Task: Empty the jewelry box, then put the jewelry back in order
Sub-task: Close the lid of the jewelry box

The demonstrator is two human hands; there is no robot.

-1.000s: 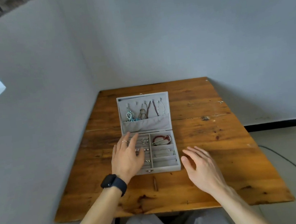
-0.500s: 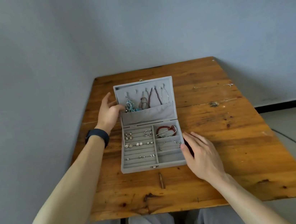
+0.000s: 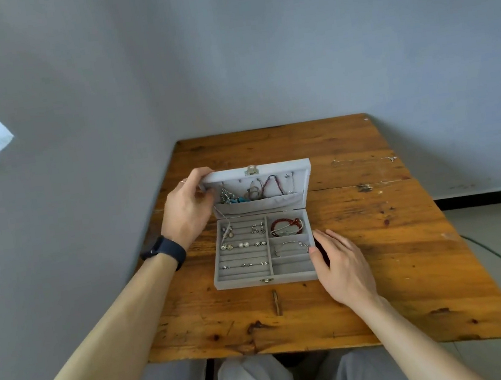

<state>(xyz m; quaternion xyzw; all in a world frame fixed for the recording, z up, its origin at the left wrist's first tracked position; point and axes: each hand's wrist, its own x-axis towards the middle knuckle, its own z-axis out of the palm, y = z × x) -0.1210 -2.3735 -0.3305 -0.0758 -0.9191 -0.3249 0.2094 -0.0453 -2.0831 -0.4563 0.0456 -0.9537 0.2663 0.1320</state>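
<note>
A grey jewelry box sits open near the middle of a worn wooden worktop, its lid raised and tilted toward the camera. The left hand, a dark watch on its wrist, reaches forward from a long extended forearm and closes its grip on the lid's upper left corner, fingers curled over the top edge, thumb against the inner face. The right hand lies flat and relaxed against the box's right wall, fingers spread on the wood, thumb touching the side, clasping nothing. Necklaces hang inside the lid above a fabric pocket. In the base, earrings line the ridged left section; a red bracelet fills the upper right compartment and a thin silver bangle the one below. The lowest right compartment holds nothing visible.
</note>
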